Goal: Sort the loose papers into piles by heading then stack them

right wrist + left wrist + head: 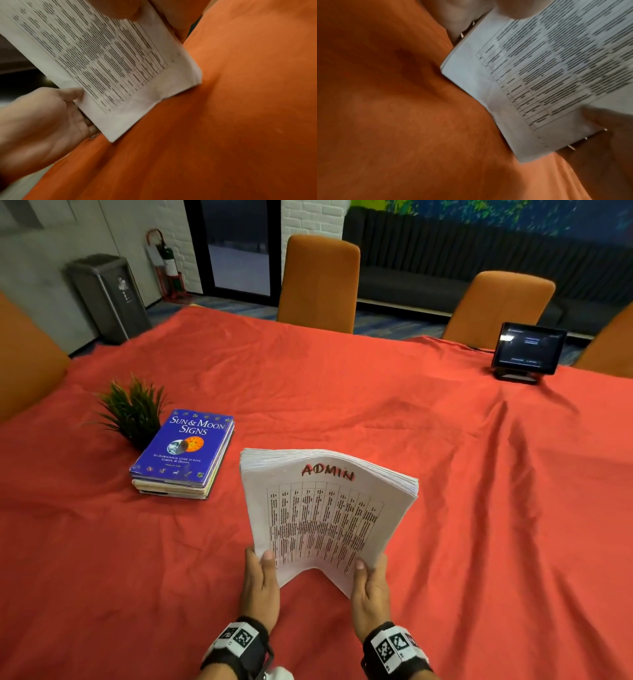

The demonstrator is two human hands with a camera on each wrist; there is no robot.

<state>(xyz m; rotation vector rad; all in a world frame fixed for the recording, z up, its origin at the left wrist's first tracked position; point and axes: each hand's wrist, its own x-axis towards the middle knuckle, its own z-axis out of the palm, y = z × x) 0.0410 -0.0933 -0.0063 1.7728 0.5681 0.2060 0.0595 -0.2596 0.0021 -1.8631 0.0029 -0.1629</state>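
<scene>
We are holding the paper stack at 6 o'clock above the counter, left hand and right hand fingers clamped on its near corners. "ADMIN" heads the top sheet. Sorting is starting; next, we likely deal that sheet off.

Paper stack held above tablecloth, near table's front edge, centre. Left hand placed at stack's near-left corner, right hand at near-right corner, thumbs laid on top sheet. Book pile set left of stack, well apart. Plant placed just behind-left of books. Tablet stood far right. Chairs ranged behind table.
</scene>
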